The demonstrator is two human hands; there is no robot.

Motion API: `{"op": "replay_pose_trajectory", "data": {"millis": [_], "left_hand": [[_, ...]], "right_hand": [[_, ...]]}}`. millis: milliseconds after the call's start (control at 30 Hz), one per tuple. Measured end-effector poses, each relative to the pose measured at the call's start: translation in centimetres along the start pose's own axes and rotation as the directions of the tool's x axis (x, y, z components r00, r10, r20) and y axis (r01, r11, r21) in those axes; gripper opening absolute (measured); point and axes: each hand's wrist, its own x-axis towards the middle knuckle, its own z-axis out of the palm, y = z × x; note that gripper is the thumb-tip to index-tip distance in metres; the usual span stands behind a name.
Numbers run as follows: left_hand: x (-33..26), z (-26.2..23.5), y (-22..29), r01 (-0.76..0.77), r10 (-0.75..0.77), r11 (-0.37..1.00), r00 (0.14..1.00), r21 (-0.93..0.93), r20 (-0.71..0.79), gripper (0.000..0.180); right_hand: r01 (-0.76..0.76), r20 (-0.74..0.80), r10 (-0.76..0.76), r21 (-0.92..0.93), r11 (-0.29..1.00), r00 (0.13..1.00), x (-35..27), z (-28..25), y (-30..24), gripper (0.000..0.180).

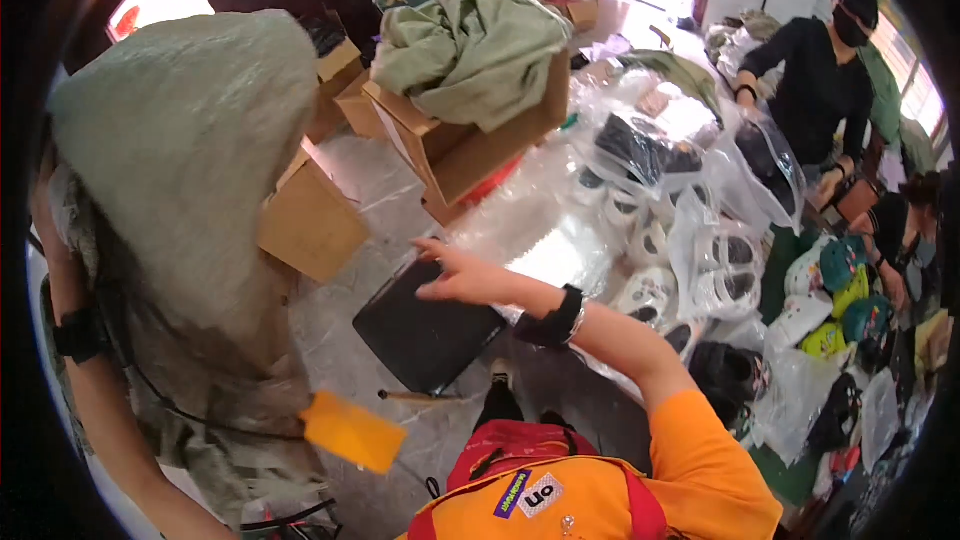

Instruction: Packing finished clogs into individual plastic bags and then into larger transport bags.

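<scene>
A large grey-green woven sack [190, 140] stands tall on my left, and my left arm reaches up along its outer side. My left hand [62, 250] is against that side, above a black wristband; its fingers are hidden by the sack and the dark picture rim. My right hand [455, 275] is stretched out over a black square stool seat [425, 325], with fingers apart and nothing in them. Whether it touches the seat I cannot tell. An orange tag [353, 432] sits by a dark cord at the sack's lower part.
An open cardboard box [480, 155] with green woven cloth [475, 50] on it stands ahead. Another carton [312, 220] is beside the sack. Bagged clogs [725, 265] and clear plastic pile up on the right. Behind them a person in black [815, 90] handles a bag; another person's arm [888, 260] is at the right edge.
</scene>
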Motion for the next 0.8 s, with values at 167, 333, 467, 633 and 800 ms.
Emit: {"op": "replay_pose_trajectory", "data": {"millis": [167,333,467,633,800], "left_hand": [[-3.0,1.7,2.5,0.058,-0.016,0.952,0.990,-0.301,0.140,0.029],[-4.7,1.6,8.0,0.054,0.140,0.854,0.935,-0.518,0.327,0.029],[-7.9,-1.1,7.2,0.064,0.136,0.812,0.945,-0.580,0.296,0.029],[-11.9,-5.3,9.0,0.027,0.161,0.818,0.948,-0.574,0.274,0.013],[-13.4,-5.8,9.7,-0.036,0.329,0.771,0.878,-0.636,0.349,0.013]], "right_hand": [[0.206,-0.061,-0.203,0.054,0.977,0.977,-0.9,5.8,-2.0,0.086],[0.131,-0.346,-0.061,0.182,0.975,0.936,-3.3,8.0,-3.5,0.051],[0.184,-0.675,-0.107,0.043,0.982,0.730,-7.0,11.4,-3.5,0.037],[0.170,-0.882,-0.061,0.022,0.985,0.468,-15.2,15.2,-6.1,0.030],[0.044,-0.941,-0.047,-0.034,0.998,0.335,-22.8,19.5,-7.9,0.039]]}}
